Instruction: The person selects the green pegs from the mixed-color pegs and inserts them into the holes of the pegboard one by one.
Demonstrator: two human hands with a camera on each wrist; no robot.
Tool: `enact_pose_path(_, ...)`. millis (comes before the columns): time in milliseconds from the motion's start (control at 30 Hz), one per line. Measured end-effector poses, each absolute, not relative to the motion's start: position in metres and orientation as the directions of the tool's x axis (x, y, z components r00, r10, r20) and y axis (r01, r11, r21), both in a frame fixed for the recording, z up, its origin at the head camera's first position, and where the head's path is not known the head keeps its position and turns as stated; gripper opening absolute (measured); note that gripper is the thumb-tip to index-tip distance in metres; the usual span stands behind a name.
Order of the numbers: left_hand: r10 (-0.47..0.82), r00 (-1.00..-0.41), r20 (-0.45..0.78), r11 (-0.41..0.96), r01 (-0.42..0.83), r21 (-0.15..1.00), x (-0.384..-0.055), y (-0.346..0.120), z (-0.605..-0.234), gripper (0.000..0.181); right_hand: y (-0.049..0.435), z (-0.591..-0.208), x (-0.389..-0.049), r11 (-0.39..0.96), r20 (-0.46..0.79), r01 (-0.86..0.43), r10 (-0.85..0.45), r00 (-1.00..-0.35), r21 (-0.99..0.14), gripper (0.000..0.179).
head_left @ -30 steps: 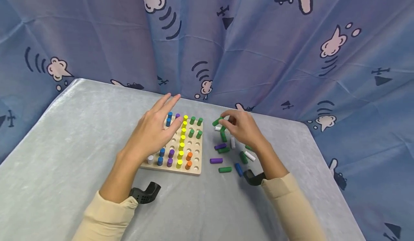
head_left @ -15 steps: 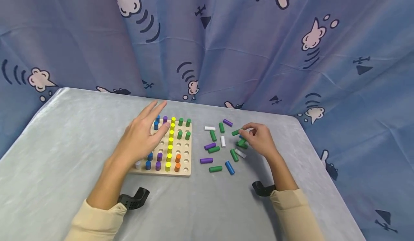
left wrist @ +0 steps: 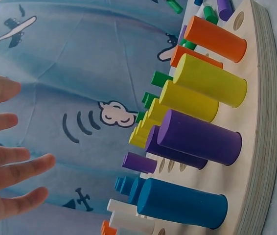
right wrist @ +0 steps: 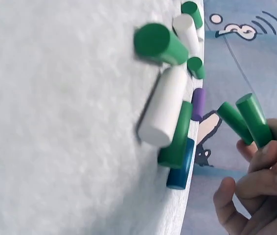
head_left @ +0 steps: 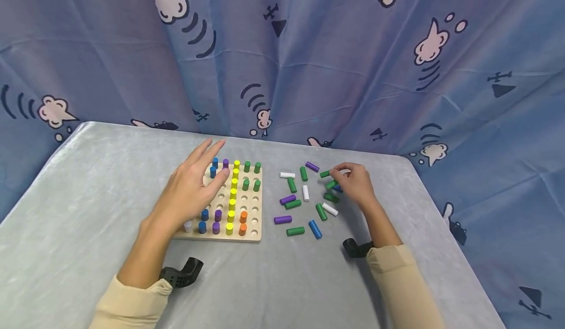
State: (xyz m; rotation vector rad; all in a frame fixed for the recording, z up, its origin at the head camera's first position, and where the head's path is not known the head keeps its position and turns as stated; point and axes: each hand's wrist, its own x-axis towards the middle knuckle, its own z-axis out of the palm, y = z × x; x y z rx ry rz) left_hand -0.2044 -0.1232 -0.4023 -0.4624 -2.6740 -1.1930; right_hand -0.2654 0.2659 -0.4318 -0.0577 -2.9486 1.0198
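Observation:
My left hand (head_left: 187, 189) hovers over the left part of a wooden pegboard (head_left: 258, 196), fingers extended and holding nothing. Its spread fingers (left wrist: 21, 174) are apart from the pegs in the left wrist view. At the right of the loose pegs, my right hand (head_left: 356, 184) pinches two green pegs; the right wrist view shows one green peg (right wrist: 254, 120) in front of another green peg (right wrist: 235, 122). Standing in the board are yellow pegs (head_left: 232, 193), green pegs (head_left: 257, 185), purple pegs (head_left: 216, 227), blue pegs (head_left: 202, 227) and orange pegs (head_left: 243, 229). My left hand hides part of the board.
Loose pegs lie scattered right of the board: a white peg (head_left: 330, 209), a blue peg (head_left: 315, 229), a purple peg (head_left: 283, 219), a green peg (head_left: 295, 231) and several others. A patterned curtain (head_left: 309, 74) hangs behind the pale tabletop (head_left: 282, 280).
My right hand has moved right across the loose pegs and now holds two green pegs, where one was visible at first. The head view has shifted; my left hand stays over the board.

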Motion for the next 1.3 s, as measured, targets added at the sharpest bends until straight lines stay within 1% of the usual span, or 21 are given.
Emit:
enact_pose_path(100, 0.207, -0.935, 0.287, 0.627, 0.352, 0.695, -0.204, -0.123, -0.402, 0.060, 0.272, -0.430, -0.267, 0.767, -0.019, 0.109, 0.125, -0.992, -0.632, 0.029)
enact_pose_path(300, 0.205, -0.934, 0.291, 0.628, 0.354, 0.693, -0.204, -0.123, -0.401, 0.060, 0.287, -0.435, -0.266, 0.714, -0.113, 0.226, 0.203, -0.973, -0.663, 0.036)
enact_pose_path(433, 0.205, -0.935, 0.289, 0.630, 0.352, 0.692, -0.204, -0.123, -0.400, 0.060, 0.293, -0.439, -0.265, 0.674, -0.182, 0.285, 0.221, -0.958, -0.682, 0.038)
enact_pose_path(567, 0.205, -0.937, 0.282, 0.630, 0.346, 0.695, -0.203, -0.124, -0.401, 0.060, 0.297, -0.440, -0.263, 0.667, -0.257, 0.343, 0.228, -0.939, -0.662, 0.043)
enact_pose_path(700, 0.200, -0.938, 0.282, 0.630, 0.344, 0.697, -0.203, -0.125, -0.400, 0.060, 0.301, -0.438, -0.258, 0.682, -0.277, 0.354, 0.225, -0.934, -0.640, 0.045)
enact_pose_path(800, 0.200, -0.937, 0.285, 0.626, 0.346, 0.699, -0.203, -0.126, -0.399, 0.060, 0.301, -0.435, -0.253, 0.666, -0.244, 0.328, 0.220, -0.945, -0.670, 0.041)
enact_pose_path(900, 0.200, -0.937, 0.288, 0.623, 0.348, 0.701, -0.204, -0.125, -0.400, 0.060, 0.298, -0.432, -0.248, 0.637, -0.191, 0.266, 0.185, -0.964, -0.723, 0.038)
enact_pose_path(1133, 0.200, -0.942, 0.269, 0.633, 0.334, 0.699, -0.205, -0.123, -0.403, 0.060, 0.285, -0.430, -0.240, 0.605, -0.062, 0.068, 0.031, -0.998, -0.793, 0.032)
enact_pose_path(1200, 0.198, -0.944, 0.265, 0.639, 0.330, 0.695, -0.204, -0.123, -0.403, 0.060, 0.283, -0.428, -0.238, 0.570, -0.024, 0.034, 0.025, -0.999, -0.821, 0.029)
enact_pose_path(1300, 0.192, -0.944, 0.270, 0.646, 0.328, 0.689, -0.205, -0.124, -0.403, 0.059, 0.282, -0.424, -0.236, 0.506, 0.066, -0.022, 0.069, -0.995, -0.862, 0.025)
